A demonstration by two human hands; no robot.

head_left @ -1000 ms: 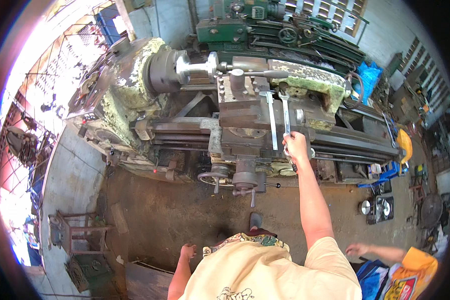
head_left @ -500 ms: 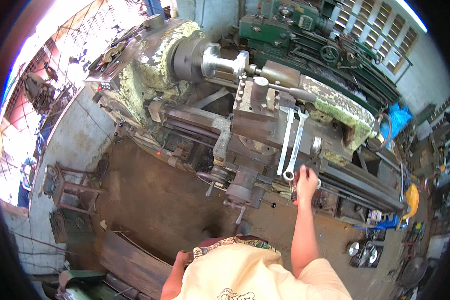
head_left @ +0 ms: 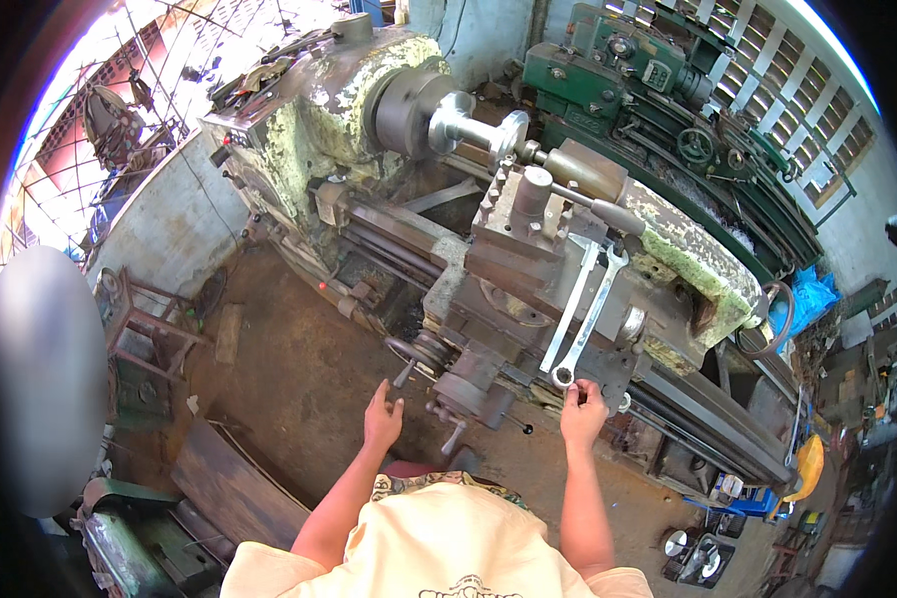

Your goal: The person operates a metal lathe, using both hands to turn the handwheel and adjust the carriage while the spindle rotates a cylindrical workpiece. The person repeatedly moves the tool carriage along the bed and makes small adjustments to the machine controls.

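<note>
wrench (head_left: 591, 315) — right hand (head_left: 582, 417) at ring end (head_left: 562, 380), grip unclear; left hand (head_left: 381, 423) open

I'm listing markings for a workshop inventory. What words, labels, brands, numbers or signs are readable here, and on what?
No text is legible in full.
Cream shirt: dark lettering, cut off by the lower edge; not copied out.
Green lathe: a small mark on its front, too small to read.
Wrench and caliper: any markings are too small to read.
</note>
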